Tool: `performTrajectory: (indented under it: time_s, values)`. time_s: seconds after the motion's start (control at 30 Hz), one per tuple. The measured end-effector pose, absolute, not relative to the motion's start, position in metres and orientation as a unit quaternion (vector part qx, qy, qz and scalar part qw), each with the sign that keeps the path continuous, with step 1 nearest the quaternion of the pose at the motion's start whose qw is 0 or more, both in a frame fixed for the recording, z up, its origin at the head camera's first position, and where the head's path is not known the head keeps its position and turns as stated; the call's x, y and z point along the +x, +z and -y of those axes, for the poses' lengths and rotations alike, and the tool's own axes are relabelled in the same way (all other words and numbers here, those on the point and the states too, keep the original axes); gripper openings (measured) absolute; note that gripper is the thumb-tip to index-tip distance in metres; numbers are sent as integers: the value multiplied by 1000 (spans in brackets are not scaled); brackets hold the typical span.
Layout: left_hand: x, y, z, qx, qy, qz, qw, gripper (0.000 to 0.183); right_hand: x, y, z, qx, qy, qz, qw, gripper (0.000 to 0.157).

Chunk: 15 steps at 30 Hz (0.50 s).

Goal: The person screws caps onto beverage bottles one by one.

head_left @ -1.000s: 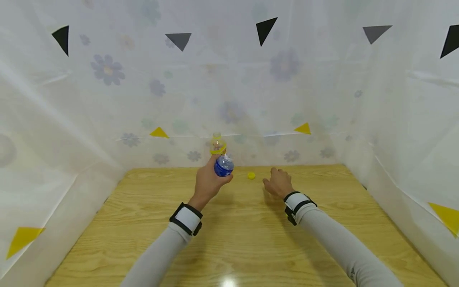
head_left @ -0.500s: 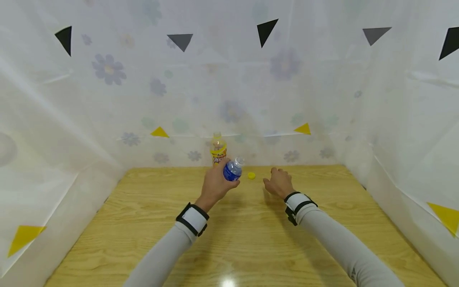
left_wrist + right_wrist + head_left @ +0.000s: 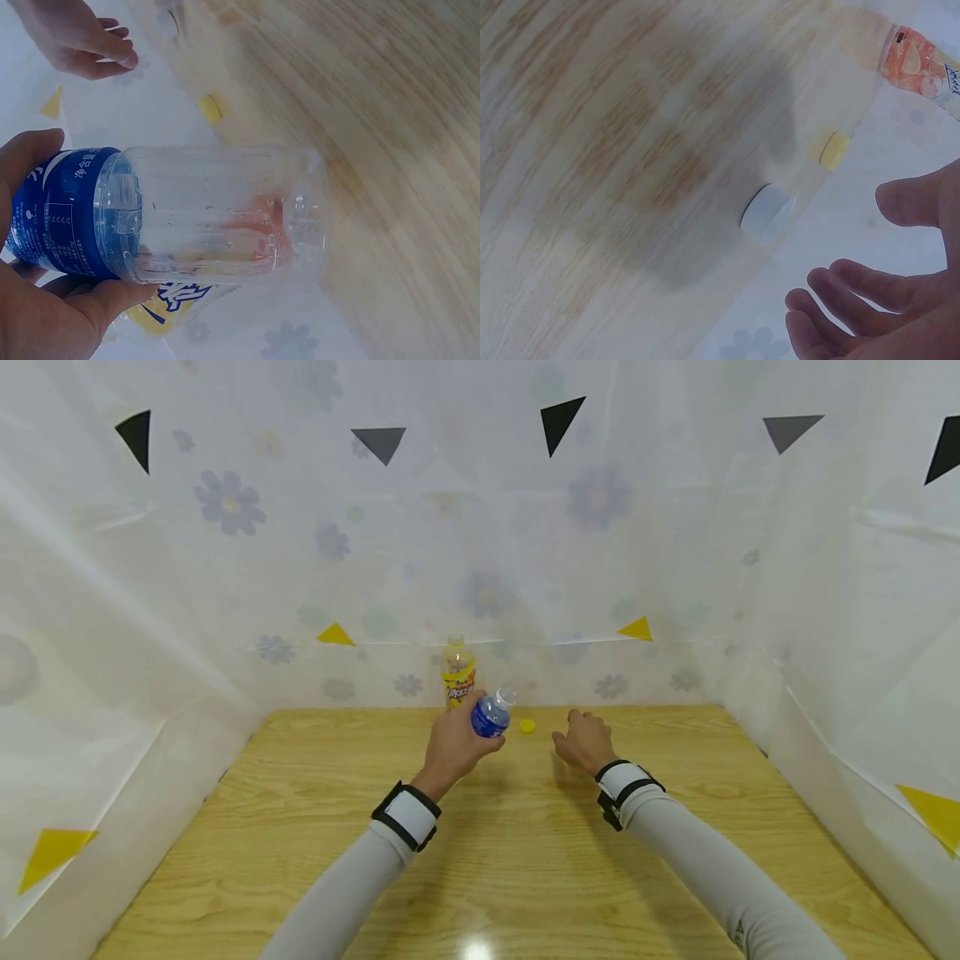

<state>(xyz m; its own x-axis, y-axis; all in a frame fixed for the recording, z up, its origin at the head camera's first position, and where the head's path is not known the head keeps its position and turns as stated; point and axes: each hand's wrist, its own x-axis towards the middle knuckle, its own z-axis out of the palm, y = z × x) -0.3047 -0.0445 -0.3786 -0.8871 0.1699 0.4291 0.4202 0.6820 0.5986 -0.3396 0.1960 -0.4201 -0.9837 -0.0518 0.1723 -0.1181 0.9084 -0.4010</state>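
My left hand [image 3: 456, 745] grips a clear plastic bottle [image 3: 217, 210] round its blue label [image 3: 64, 210]. The bottle leans to the right in the head view, its clear neck [image 3: 506, 697] uppermost. Droplets cling inside its see-through lower part in the left wrist view. My right hand [image 3: 585, 742] hovers near the back edge with loosely bent fingers, holding nothing. Close to those fingers a white cap [image 3: 768, 214] lies on the table in the right wrist view; the hand hides it from the head view. A yellow cap [image 3: 527, 727] lies between both hands.
Behind my left hand stands a clear bottle with a yellow label [image 3: 459, 681], partly covered by the hand. The wooden table [image 3: 510, 860] ends at a white flowered curtain [image 3: 480, 543], which also closes off both sides.
My left hand has carried the blue-labelled bottle to the right and slightly nearer, tipping its neck rightward. More of the yellow-labelled bottle shows. The right hand has stayed in place.
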Motion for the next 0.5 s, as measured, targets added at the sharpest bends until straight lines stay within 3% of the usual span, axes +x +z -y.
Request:
performTrajectory:
  time_s: [0.5]
  values:
    - [-301,-379,43,-165,-371,899,161,68,-339,-426,-203,39,173,984,30,48]
